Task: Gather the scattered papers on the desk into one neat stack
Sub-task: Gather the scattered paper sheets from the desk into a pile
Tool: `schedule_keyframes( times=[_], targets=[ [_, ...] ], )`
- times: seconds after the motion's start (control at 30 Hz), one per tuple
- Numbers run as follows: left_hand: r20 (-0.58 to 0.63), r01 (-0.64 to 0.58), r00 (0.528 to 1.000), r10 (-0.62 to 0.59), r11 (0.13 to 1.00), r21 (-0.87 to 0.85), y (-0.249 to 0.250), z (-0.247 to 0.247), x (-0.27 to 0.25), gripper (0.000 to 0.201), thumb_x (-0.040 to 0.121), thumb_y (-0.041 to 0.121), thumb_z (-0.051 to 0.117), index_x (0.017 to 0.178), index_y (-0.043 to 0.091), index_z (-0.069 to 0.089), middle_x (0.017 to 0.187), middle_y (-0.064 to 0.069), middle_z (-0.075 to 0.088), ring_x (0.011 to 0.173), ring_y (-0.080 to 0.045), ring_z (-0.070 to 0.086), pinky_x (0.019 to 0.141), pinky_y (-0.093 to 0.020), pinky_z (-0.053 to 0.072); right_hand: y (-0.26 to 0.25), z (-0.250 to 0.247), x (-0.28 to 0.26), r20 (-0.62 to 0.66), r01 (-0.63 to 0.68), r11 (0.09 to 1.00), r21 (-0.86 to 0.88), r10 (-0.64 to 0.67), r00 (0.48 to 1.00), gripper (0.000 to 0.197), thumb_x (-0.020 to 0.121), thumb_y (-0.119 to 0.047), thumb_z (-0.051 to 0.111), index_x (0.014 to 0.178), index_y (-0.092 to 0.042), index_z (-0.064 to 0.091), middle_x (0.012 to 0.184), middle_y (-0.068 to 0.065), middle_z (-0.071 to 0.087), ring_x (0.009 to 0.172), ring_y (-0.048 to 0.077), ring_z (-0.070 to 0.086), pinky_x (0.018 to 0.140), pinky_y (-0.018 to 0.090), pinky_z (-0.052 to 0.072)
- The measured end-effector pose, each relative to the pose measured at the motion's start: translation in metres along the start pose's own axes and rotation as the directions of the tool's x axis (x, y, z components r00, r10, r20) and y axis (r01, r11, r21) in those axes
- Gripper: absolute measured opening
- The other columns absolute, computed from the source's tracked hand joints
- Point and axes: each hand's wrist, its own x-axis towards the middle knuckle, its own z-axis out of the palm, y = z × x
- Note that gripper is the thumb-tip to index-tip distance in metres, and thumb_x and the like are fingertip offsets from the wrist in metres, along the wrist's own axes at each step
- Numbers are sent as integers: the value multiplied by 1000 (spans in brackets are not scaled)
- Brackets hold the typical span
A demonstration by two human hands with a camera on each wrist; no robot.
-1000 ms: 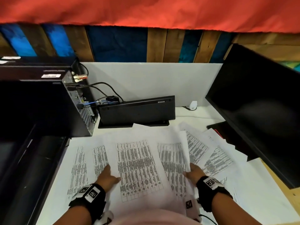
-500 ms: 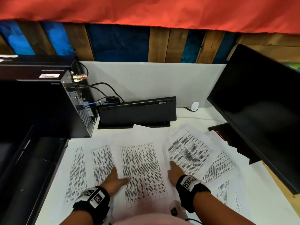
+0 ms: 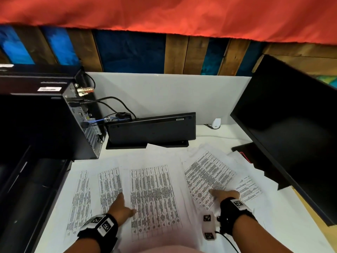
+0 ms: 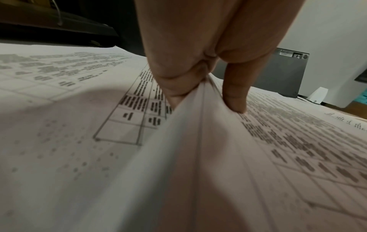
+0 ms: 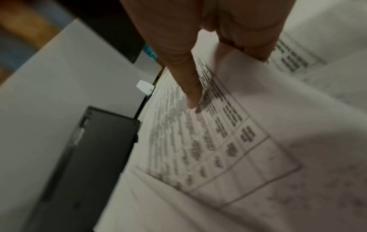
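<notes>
Printed table sheets lie spread over the white desk [image 3: 291,227]. A middle stack [image 3: 153,198] lies straight in front of me. My left hand [image 3: 122,207] pinches its left edge, thumb on top and fingers underneath [image 4: 204,87]. Two overlapping sheets [image 3: 80,198] lie to the left of that hand. My right hand [image 3: 224,193] pinches the near edge of a tilted sheet [image 3: 207,172], with the thumb [image 5: 193,100] pressed on the print and the fingers beneath. Another sheet [image 3: 249,187] and more paper fan out to the right, partly under the monitor.
A black computer tower [image 3: 54,125] with cables stands at the back left. A keyboard [image 3: 151,130] leans against the white partition behind the papers. A dark monitor [image 3: 291,134] overhangs the right side, with a small white device [image 3: 216,123] near the partition.
My right hand laid its lifted sheets onto the middle stack, then moved right and took hold of the tilted sheet. The left hand stayed on the stack's left edge.
</notes>
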Motion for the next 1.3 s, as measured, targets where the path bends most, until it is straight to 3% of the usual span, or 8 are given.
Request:
schedule_keyframes(
  times=[0.13, 0.27, 0.33, 0.63, 0.87, 0.97, 1.1, 1.3],
  targets=[
    [-1, 12, 1000, -12, 1000, 6, 2, 0, -1, 101, 81, 5, 70, 153, 9, -1, 161, -11, 7, 148, -28, 13, 120, -42, 15, -23, -18, -22, -159, 372, 926, 64, -359, 920, 28, 89, -16, 62, 113, 0, 61, 119, 22, 64, 104, 36, 60, 96, 41, 48],
    [0, 21, 1000, -21, 999, 29, 3, 0, 0, 97, 84, 5, 68, 153, 7, -2, 161, -12, 8, 148, -27, 15, 119, -37, 15, -52, -49, -53, -378, 738, 673, 44, -672, 636, 18, 92, -12, 56, 105, -1, 63, 104, 16, 68, 98, 25, 62, 89, 28, 43],
    [-1, 22, 1000, -22, 999, 42, 3, 0, 0, 98, 84, 6, 68, 153, 7, -2, 161, -12, 8, 149, -27, 14, 120, -36, 15, -66, -66, -72, -369, 795, 581, 177, -710, 601, 16, 93, -12, 57, 107, -12, 65, 90, -1, 67, 85, 15, 61, 83, 24, 43],
    [-13, 7, 1000, -6, 993, 120, 11, 3, -10, 70, 95, 11, 52, 150, 1, 9, 157, -19, 22, 143, -32, 28, 115, -37, 26, -23, 3, -43, 141, 590, 804, -77, -577, 805, 18, 88, -17, 63, 103, -13, 54, 99, 5, 64, 74, 13, 58, 60, 21, 46],
    [-135, -41, 990, 44, 999, 26, 11, 13, -9, 80, 88, 57, 51, 136, -5, 38, 136, -22, 51, 118, -32, 54, 104, -36, 40, 12, 26, -17, -22, 320, 801, -506, -383, 923, 91, 64, -56, 75, 133, -10, 37, 135, 14, 39, 126, 34, 38, 100, 49, 42],
    [-100, -47, 994, 52, 997, 54, -12, 28, 22, 113, 65, 88, 45, 139, 2, 38, 140, -23, 48, 125, -32, 54, 108, -43, 41, 11, 33, -19, 175, 404, 815, -415, -364, 915, 106, 65, -50, 79, 145, -8, 23, 147, 15, 26, 135, 35, 32, 107, 46, 39],
    [-21, -96, 995, 95, 995, -39, 38, 32, -21, 95, 80, 54, 66, 147, 7, 19, 147, -8, 38, 137, -28, 38, 114, -38, 31, 11, 49, -33, 465, 488, 857, -169, -367, 806, 100, 83, -32, 69, 152, -11, 0, 160, 10, 5, 146, 29, 16, 117, 41, 24],
    [-214, -6, 977, 3, 1000, -10, 10, 35, 21, 109, 53, 59, 79, 140, 11, 35, 138, -14, 48, 121, -33, 52, 107, -44, 41, 18, 47, -12, 216, 444, 894, -56, -423, 880, 62, 80, -37, 68, 128, -9, 40, 110, 12, 57, 83, 26, 64, 72, 45, 60]
  ],
)
